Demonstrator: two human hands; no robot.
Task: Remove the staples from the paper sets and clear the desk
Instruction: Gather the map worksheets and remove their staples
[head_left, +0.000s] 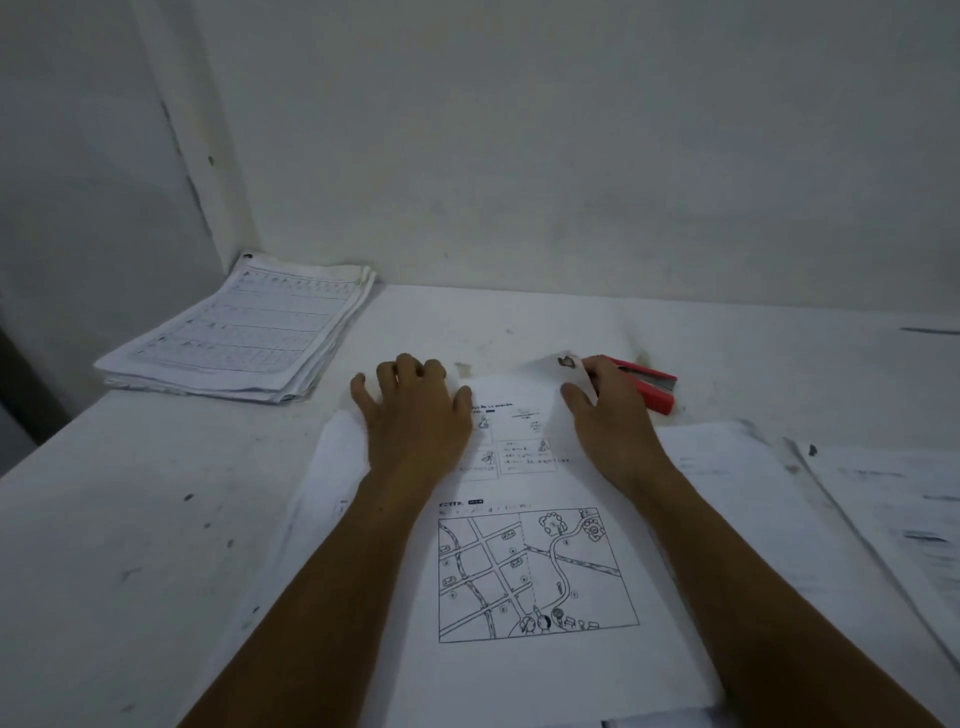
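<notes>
Paper set (530, 561) under both hands — left hand (415, 410) pressing flat, right hand (602, 410) pinching its corner — red stapler (657, 387) just beyond.

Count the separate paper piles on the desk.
3: stack far left by the wall, set under both hands, loose sheets at right. More may lie beyond the frame.

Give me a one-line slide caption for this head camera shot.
Left hand presses the map worksheet flat while the right hand lifts its top corner beside a red stapler.
</notes>
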